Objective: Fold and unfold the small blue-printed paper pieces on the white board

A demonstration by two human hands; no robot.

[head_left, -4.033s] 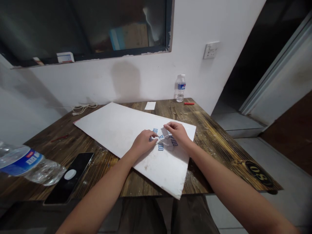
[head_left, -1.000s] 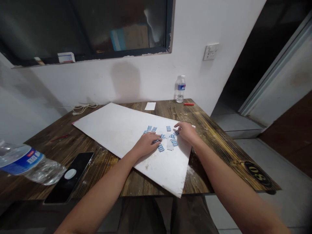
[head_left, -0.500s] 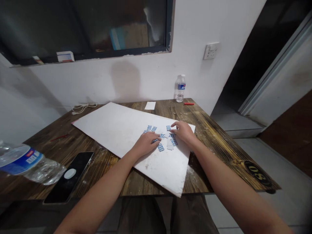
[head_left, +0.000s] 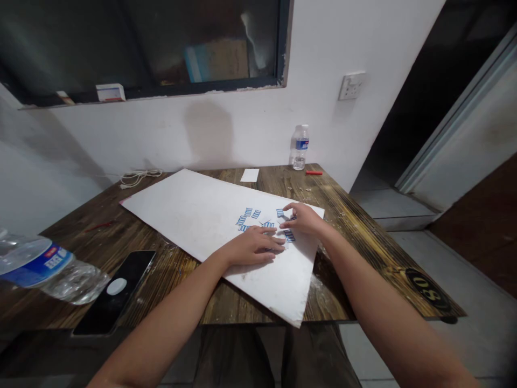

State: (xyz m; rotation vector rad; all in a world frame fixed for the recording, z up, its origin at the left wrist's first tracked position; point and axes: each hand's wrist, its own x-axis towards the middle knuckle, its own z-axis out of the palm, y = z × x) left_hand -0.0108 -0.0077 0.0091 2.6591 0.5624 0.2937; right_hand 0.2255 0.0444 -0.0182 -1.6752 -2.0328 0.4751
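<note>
Head view, looking down at a wooden table (head_left: 343,245) with a white board (head_left: 181,207) lying across it at a slant. Small blue-printed paper pieces (head_left: 256,214) sit scattered near the board's right-hand end, around and between the hands. The left hand (head_left: 254,249) lies flat on the board, its fingers stretched out and close together, reaching over some of the pieces. The right hand (head_left: 304,220) rests just beyond it, its fingers slightly spread and curved, with the fingertips (head_left: 286,210) among the pieces; I cannot tell whether they pinch one. A phone (head_left: 117,285) lies on the table at lower left, beside a plastic bottle (head_left: 44,267) held in the frame's left edge. Another bottle (head_left: 299,148) stands at the table's far edge, near a red stick (head_left: 314,172) and a white slip (head_left: 249,175).
</note>
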